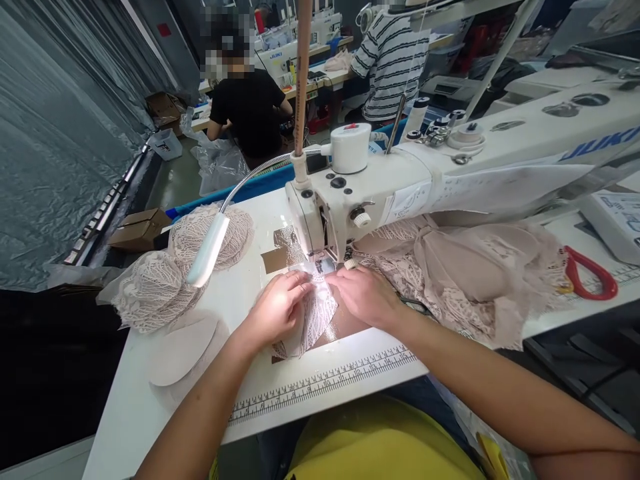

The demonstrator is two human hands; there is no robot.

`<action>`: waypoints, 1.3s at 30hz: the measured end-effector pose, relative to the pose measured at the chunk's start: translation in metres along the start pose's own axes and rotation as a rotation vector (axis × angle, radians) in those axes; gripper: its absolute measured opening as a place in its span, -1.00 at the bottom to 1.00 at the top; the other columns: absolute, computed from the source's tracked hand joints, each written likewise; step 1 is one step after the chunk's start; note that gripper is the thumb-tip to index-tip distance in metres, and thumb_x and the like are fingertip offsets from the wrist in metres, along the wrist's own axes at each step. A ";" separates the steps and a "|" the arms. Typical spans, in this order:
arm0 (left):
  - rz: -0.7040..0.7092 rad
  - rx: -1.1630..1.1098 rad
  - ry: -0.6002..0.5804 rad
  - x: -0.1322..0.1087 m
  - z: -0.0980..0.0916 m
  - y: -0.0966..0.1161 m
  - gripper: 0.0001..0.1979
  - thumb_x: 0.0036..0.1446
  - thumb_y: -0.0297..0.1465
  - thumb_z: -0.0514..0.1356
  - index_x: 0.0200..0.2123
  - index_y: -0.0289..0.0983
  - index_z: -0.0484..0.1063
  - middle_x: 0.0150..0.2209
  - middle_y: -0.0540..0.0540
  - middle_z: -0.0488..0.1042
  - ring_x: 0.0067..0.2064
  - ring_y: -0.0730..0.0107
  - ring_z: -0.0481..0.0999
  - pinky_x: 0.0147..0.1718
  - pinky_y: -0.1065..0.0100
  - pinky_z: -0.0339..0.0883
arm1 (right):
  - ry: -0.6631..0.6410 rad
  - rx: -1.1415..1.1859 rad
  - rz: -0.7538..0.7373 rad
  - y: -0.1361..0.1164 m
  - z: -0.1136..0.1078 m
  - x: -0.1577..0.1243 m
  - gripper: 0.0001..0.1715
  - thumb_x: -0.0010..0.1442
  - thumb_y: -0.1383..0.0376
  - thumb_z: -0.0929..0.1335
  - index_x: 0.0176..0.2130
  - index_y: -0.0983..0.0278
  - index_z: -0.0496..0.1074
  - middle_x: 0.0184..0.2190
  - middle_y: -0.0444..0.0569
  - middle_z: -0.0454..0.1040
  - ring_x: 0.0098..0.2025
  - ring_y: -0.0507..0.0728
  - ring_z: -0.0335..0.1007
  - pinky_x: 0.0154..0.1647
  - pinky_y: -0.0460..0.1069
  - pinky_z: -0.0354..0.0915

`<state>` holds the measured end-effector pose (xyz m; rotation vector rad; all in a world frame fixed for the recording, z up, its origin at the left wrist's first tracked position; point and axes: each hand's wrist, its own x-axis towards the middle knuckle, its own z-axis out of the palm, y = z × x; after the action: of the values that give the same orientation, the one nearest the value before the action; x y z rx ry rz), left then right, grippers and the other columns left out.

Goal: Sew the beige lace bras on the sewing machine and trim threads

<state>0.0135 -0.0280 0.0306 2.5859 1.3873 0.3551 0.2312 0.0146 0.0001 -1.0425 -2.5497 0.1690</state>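
A beige lace piece (315, 317) lies on the white table under the needle of a white sewing machine (350, 193). My left hand (277, 307) rests on the lace's left side, fingers curled and pressing it down. My right hand (365, 293) presses flat on the lace's right side, fingertips close to the presser foot (323, 263). Both hands sit just in front of the needle, nearly touching each other.
Stacked lace cups (165, 280) and flat beige pads (183, 347) lie at the left. A heap of beige fabric (465, 280) and red-handled scissors (587, 277) lie at the right. A gooseneck lamp (207, 250) hangs over the table. A printed ruler (325, 383) runs along the front edge. Two people work behind.
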 end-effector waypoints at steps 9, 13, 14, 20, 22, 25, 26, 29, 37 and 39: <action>-0.087 0.072 0.049 -0.004 0.017 0.033 -0.72 0.23 -0.42 -0.01 -0.48 -0.31 0.39 -0.47 -0.13 0.39 -0.37 0.29 0.34 -0.38 0.28 0.21 | -0.012 0.052 0.045 0.001 -0.014 -0.002 -0.69 0.21 0.43 0.22 -0.22 0.24 0.52 -0.31 -0.04 0.52 -0.23 0.10 0.34 -0.23 -0.06 0.18; -0.087 -0.044 0.102 -0.008 0.019 0.028 -0.78 0.22 -0.45 -0.01 -0.44 -0.30 0.35 -0.43 -0.13 0.40 -0.35 0.29 0.34 -0.35 0.28 0.21 | -0.106 0.105 0.003 -0.002 -0.031 -0.009 -0.71 0.22 0.39 0.22 -0.22 0.26 0.51 -0.34 -0.04 0.49 -0.27 0.08 0.34 -0.27 -0.08 0.16; -0.093 -0.077 0.104 -0.009 0.019 0.027 -0.79 0.21 -0.46 -0.01 -0.44 -0.29 0.34 -0.43 -0.12 0.40 -0.34 0.29 0.34 -0.34 0.28 0.22 | -0.136 0.111 -0.013 -0.004 -0.034 -0.012 -0.72 0.23 0.38 0.22 -0.20 0.26 0.50 -0.35 -0.05 0.48 -0.28 0.07 0.33 -0.28 -0.08 0.15; -0.126 -0.199 0.095 -0.015 0.016 0.022 -0.86 0.20 -0.46 0.01 -0.40 -0.28 0.30 -0.42 -0.10 0.38 -0.33 0.31 0.34 -0.33 0.29 0.24 | -0.223 -0.028 -0.099 -0.018 -0.021 -0.033 -0.71 0.21 0.44 0.23 -0.12 0.26 0.45 -0.38 -0.04 0.37 -0.34 0.08 0.18 -0.35 -0.05 0.03; -0.100 -0.184 0.087 -0.016 0.018 0.020 -0.86 0.21 -0.46 0.01 -0.37 -0.29 0.33 -0.40 -0.10 0.39 -0.33 0.31 0.34 -0.32 0.28 0.24 | -0.202 -0.088 -0.111 -0.020 -0.015 -0.039 -0.73 0.19 0.46 0.23 -0.17 0.29 0.45 -0.39 -0.03 0.34 -0.35 0.09 0.12 -0.35 -0.04 0.00; 0.002 -0.092 0.074 -0.016 0.022 0.019 -0.81 0.22 -0.47 0.00 -0.25 -0.29 0.41 -0.34 -0.14 0.41 -0.28 0.29 0.34 -0.28 0.24 0.23 | -0.166 -0.098 -0.126 -0.021 -0.010 -0.045 -0.68 0.16 0.51 0.23 -0.13 0.30 0.43 -0.37 -0.03 0.32 -0.34 0.09 0.07 -0.34 -0.04 0.00; 0.037 -0.060 0.073 -0.017 0.024 0.019 -0.78 0.23 -0.47 -0.01 -0.18 -0.28 0.43 -0.31 -0.15 0.41 -0.26 0.28 0.34 -0.26 0.23 0.23 | -0.157 -0.093 -0.128 -0.020 -0.009 -0.047 -0.67 0.16 0.51 0.23 -0.11 0.31 0.42 -0.36 -0.03 0.32 -0.34 0.09 0.07 -0.33 -0.04 0.00; 0.090 0.015 0.067 -0.017 0.027 0.019 -0.72 0.25 -0.46 0.00 -0.04 -0.23 0.41 -0.26 -0.15 0.41 -0.24 0.29 0.33 -0.23 0.22 0.22 | -0.143 -0.081 -0.124 -0.018 -0.008 -0.048 -0.63 0.15 0.51 0.23 -0.07 0.30 0.41 -0.35 -0.03 0.32 -0.33 0.09 0.06 -0.31 -0.04 0.00; 0.134 0.201 0.031 -0.016 0.028 0.022 -0.68 0.21 -0.48 0.05 0.02 -0.22 0.40 -0.33 -0.12 0.36 -0.28 0.29 0.27 -0.19 0.20 0.19 | -0.096 -0.065 -0.136 -0.018 -0.006 -0.049 -0.63 0.17 0.50 0.23 -0.07 0.30 0.43 -0.39 -0.05 0.31 -0.35 0.09 0.05 -0.33 -0.04 0.00; 0.128 0.218 0.027 -0.015 0.028 0.023 -0.67 0.22 -0.48 0.04 0.02 -0.22 0.40 -0.33 -0.12 0.36 -0.28 0.29 0.28 -0.18 0.20 0.19 | -0.096 -0.059 -0.131 -0.018 -0.006 -0.050 -0.64 0.19 0.49 0.22 -0.07 0.29 0.43 -0.39 -0.05 0.31 -0.35 0.09 0.06 -0.33 -0.04 0.01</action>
<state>0.0317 -0.0545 0.0079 2.8651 1.3404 0.2716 0.2543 -0.0329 -0.0045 -0.9046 -2.7145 0.1112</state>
